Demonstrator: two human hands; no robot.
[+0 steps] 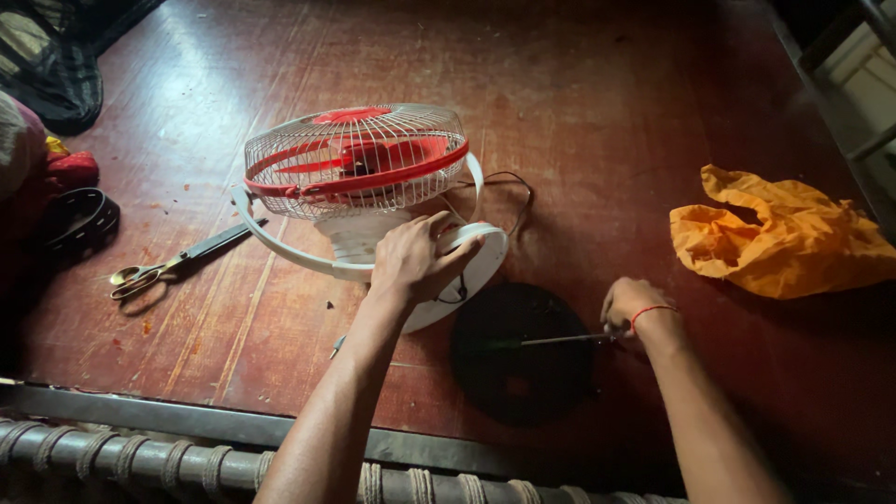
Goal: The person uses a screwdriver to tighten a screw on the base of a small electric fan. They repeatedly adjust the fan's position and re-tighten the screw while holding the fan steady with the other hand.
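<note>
A small table fan [359, 163] with a wire cage, red blades and a white body lies tilted on a dark red wooden floor. My left hand [415, 257] grips its white base [481, 257] from above. My right hand [630, 306], with a red thread on the wrist, is closed around the handle of a screwdriver [551, 342]. The screwdriver's shaft lies across a round black plate [523, 373] on the floor beside the fan's base. A thin black cord [513, 187] loops behind the fan.
Scissors with golden handles [173, 263] lie left of the fan. An orange plastic bag [779, 233] is crumpled at the right. Dark cloth and a black strap [79, 219] sit at the far left. A metal bar and rope-wound rail [187, 457] run along the near edge.
</note>
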